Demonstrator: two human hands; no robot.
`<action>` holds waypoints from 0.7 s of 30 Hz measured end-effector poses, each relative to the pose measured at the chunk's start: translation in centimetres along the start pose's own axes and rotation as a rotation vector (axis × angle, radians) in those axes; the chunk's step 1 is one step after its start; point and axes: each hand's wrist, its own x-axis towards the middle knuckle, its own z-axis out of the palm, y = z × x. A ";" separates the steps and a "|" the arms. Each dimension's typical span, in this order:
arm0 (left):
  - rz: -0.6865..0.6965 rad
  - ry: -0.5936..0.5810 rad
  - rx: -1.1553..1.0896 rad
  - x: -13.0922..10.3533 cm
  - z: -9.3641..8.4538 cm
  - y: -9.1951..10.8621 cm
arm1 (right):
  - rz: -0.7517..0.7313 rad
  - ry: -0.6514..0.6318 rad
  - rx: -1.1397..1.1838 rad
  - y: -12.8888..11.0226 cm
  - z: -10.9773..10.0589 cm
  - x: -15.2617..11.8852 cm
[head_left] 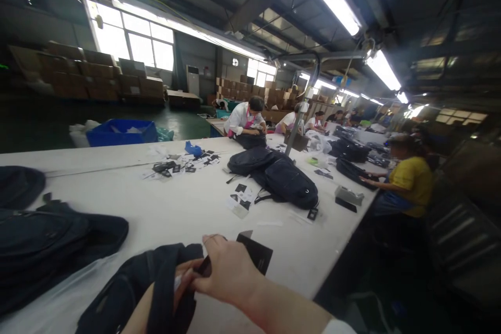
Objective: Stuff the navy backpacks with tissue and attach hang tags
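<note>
A dark backpack (pixel 129 287) lies at the near edge of the white table. My left hand (pixel 183 279) is partly behind one of its straps, its fingers pressed together near my right hand. From the right, my right hand (pixel 223 266) reaches over with thumb and fingers closed on a small dark strip whose kind I cannot make out. Beside and partly behind that hand is a black card (pixel 258 253) with a grey flap; whether the hand touches it is unclear. What my left fingers grip is hidden.
More dark backpacks lie at the left (pixel 39 240) and mid-table (pixel 289 182). Scattered tags (pixel 176 164), a blue tape dispenser (pixel 193 148) and a grey box (pixel 349 195) are on the table (pixel 172 209). A metal pole (pixel 296 128) stands mid-table. Several people work around it.
</note>
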 end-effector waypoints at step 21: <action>-0.034 -0.084 -0.152 -1.3 -2.0 3.3 | -0.160 0.411 0.327 3.4 2.1 -3.1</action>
